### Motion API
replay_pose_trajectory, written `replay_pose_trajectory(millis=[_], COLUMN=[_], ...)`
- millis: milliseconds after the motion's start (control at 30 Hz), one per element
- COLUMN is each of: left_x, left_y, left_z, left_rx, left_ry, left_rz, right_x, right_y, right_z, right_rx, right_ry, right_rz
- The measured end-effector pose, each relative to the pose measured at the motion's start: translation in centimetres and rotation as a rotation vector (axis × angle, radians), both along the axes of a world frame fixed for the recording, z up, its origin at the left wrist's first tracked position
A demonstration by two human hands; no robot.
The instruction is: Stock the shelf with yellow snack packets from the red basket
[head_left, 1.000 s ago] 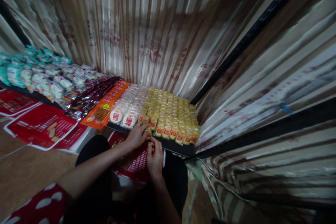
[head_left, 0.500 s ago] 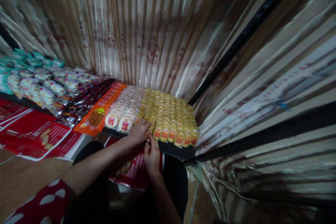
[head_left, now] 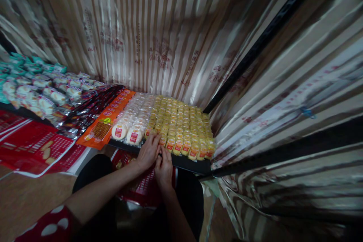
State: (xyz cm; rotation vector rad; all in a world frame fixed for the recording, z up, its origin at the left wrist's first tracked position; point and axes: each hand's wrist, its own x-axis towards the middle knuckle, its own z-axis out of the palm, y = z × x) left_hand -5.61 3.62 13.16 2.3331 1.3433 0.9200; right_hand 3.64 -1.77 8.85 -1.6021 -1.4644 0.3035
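Note:
On a dark low shelf stand tight rows of small yellow wrapped snacks [head_left: 185, 132], with red labels on the front ones. My left hand [head_left: 149, 152] is at the front of the left rows, its fingers bent over the near end of a row and touching a yellow snack there. My right hand [head_left: 163, 168] is just below and to the right, fingers curled and thumb up, close against my left fingertips. What the right fingers pinch, if anything, is hidden. Left of the yellow rows are round white wrapped crackers [head_left: 135, 135] in two rows.
Further left lie an orange pack [head_left: 103, 121] of brown sticks, dark shiny packets [head_left: 87, 109], white packets [head_left: 53, 94] and teal packets [head_left: 31, 64]. Red printed sheets [head_left: 36, 147] hang below the shelf edge [head_left: 193, 164]. A striped curtain [head_left: 159, 34] and black poles [head_left: 255, 38] surround the shelf.
My left hand has drawn back slightly toward me, uncovering more of the front yellow snacks. The right hand stays close beside it, almost still.

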Motion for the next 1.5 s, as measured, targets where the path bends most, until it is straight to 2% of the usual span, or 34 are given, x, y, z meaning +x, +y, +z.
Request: replay_pose_trajectory(millis=[100,267,333,533,633,800,933,1167,1333,1400,1500], left_x=[-0.6,-1.1,-1.0,-0.2,0.0,-0.2,-0.2,-0.4,-1.9,-3.0,-4.6], left_y=[-0.9,-1.4,-1.2,-1.0,-1.0,-0.7,-0.5,-1.6,-3.4,-4.2,-5.4], left_z=[-1.2,-2.6,-2.9,-4.8,-5.6,-5.8,-6.1,-5.7,-5.1,-5.7,-7.6], left_rx=[0.005,-0.054,-0.093,-0.148,-0.141,-0.025,0.064,0.062,0.048,0.006,-0.087], left_ry=[-0.017,-0.001,-0.019,-0.079,-0.067,-0.043,-0.016,-0.098,-0.064,-0.07,-0.102], left_rz=[-0.023,-0.183,-0.207,-0.078,-0.07,-0.143,-0.189,-0.161,-0.198,-0.209,-0.215], right_x=[-0.1,-0.1,0.0,0.3,0.4,0.2,0.0,0.4,0.1,-0.5,-1.7], right_y=[0.1,0.2,0.2,0.2,0.4,0.8,0.7,0.2,-0.3,-0.8,-1.9], right_z=[-0.4,-0.8,-0.8,-1.0,-1.6,-2.6,-2.5,-1.0,-0.5,-0.7,-1.8], right_rx=[-0.013,-0.014,-0.008,-0.033,-0.047,-0.025,-0.027,0.061,0.073,0.076,0.062], right_ry=[-0.001,-0.006,-0.012,-0.032,-0.059,-0.071,-0.081,-0.088,-0.077,-0.05,-0.013], right_rz=[-0.01,-0.03,-0.026,-0.003,-0.022,-0.068,-0.08,-0.008,0.046,0.082,0.169])
